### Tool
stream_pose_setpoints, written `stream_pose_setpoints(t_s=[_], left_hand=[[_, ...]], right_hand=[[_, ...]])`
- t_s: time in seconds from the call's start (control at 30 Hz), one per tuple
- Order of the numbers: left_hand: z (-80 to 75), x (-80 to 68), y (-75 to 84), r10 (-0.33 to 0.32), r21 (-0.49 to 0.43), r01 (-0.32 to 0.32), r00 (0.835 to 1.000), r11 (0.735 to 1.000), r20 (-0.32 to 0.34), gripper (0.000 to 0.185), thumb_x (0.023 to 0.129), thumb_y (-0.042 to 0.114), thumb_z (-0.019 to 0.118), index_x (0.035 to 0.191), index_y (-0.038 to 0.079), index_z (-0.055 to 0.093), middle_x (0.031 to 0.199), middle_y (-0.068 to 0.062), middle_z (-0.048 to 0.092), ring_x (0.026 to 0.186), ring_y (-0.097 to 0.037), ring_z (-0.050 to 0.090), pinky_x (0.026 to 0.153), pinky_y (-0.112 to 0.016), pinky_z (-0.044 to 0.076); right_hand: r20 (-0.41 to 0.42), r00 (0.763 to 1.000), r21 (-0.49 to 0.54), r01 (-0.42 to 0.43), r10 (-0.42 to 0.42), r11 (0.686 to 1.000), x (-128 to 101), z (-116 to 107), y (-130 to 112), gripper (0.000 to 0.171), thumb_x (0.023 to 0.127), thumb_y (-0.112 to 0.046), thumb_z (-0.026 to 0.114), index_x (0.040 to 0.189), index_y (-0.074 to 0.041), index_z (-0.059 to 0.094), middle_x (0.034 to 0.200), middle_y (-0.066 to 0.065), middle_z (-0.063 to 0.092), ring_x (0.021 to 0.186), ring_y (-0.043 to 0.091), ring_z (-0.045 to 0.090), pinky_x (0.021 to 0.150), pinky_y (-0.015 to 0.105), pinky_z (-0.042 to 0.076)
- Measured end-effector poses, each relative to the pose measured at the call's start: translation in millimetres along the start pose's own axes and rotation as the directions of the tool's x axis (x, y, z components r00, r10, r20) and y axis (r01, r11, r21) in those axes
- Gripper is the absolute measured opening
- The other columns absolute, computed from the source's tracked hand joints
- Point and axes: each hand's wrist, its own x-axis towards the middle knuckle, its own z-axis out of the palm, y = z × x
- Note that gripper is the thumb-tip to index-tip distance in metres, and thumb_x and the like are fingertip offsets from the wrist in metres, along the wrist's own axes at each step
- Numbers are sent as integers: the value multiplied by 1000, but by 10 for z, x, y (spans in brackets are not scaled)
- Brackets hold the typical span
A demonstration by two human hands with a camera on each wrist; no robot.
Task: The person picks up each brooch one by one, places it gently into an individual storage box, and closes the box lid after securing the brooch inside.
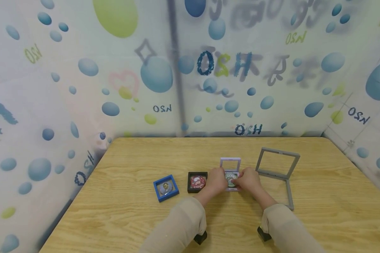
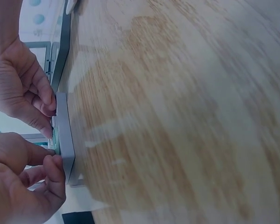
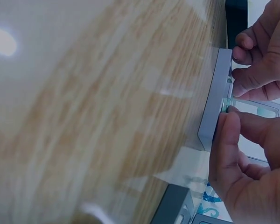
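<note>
Wooden counter (image 1: 139, 218) with little frame boxes.
Our hands, left (image 1: 216, 181) and right (image 1: 248, 180), pinch the badge (image 1: 231, 180) in the purple box (image 1: 230, 173); it might slip crooked.

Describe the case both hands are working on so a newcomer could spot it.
On the wooden table, four square frame cases sit in a row. It is the lilac case, third from the left, lid raised. Unlike the blue, black and large grey ones, both hands touch it.
</note>
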Motion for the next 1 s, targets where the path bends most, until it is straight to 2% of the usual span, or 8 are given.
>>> stream_pose_setpoints(t_s=[0.2,0.47,0.53,0.7,0.77,0.83,0.93,1.0], left_hand=[[26,11,-5,-19,44,19,1000,999,8,9,64,1,65,68,3,57,66,-7,56,58,-18,50,49,-28,40],[32,-8,2,22,46,-20,999,999,-42,10,65,1,66,70,0,57,65,-9,56,59,-21,54,52,-28,44],[34,-7,7,7,9,-7,999,1000,-49,18,63,0,67,77,-3,56,67,-10,55,61,-22,55,54,-29,46],[29,19,15,-91,-109,85,995,990,-44,50,61,1,73,100,-5,43,70,-13,54,63,-25,56,54,-31,47],[10,31,12,-134,-149,129,991,980,-24,60,61,3,76,108,-4,39,71,-14,55,63,-25,56,53,-31,47],[-20,42,0,-150,-165,146,989,975,-13,74,62,7,79,120,-5,33,77,-16,58,67,-26,58,56,-32,48],[-81,60,-29,-124,-159,123,992,980,5,88,64,13,80,133,1,26,90,-18,60,77,-28,59,63,-34,49],[-128,77,-51,-77,-124,76,997,989,4,91,67,18,79,138,4,24,101,-19,59,86,-29,59,70,-36,49]], right_hand=[[17,1000,14,-15,15,1000,17,14,-1,25,70,-8,74,57,-2,53,48,4,57,41,10,54,41,20,38],[33,999,15,-13,13,1000,47,3,25,23,70,-7,74,58,0,56,47,3,56,41,9,54,41,19,40],[41,999,4,-10,10,1000,47,-4,26,21,70,-7,73,60,0,57,47,3,56,41,10,53,41,19,39],[50,999,-50,11,-8,999,51,-24,14,22,70,-9,73,62,-1,55,49,2,54,43,9,51,43,21,37],[48,998,-83,36,-32,996,46,-35,8,27,70,-11,73,58,-5,50,47,0,50,41,8,45,42,21,33],[43,997,-114,67,-62,991,33,-53,3,32,71,-13,72,55,-8,44,45,-2,44,40,8,39,41,21,28],[69,995,-136,82,-73,987,-3,-73,2,34,75,-16,68,55,-9,41,46,-1,41,39,8,34,40,21,26],[116,991,-133,86,-71,987,-38,-77,3,28,76,-16,65,60,-4,46,49,1,45,40,10,40,40,21,30]])
